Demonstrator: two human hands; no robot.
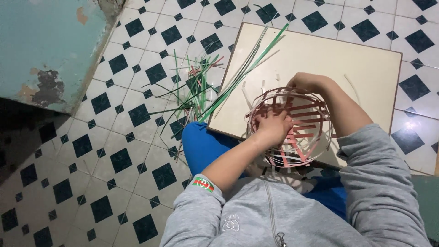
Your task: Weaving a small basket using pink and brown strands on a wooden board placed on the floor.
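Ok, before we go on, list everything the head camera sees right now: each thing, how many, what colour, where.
Half-woven round basket of flat strips: one, red and white, on the board's near edge.
Flat rectangular board: one, cream, on the floor, partly over the lap.
Loose flat weaving strips: a scattered pile, too many to count, mostly green with some red and white, on the floor left of the board; a few long ones lie across its corner.
Tiled floor: white with dark diamond insets.
Painted wall base: teal, chipped, upper left.
Left hand: inside the basket, on the weave.
Right hand: at the basket's far rim.
Sleeves grey, trousers blue.
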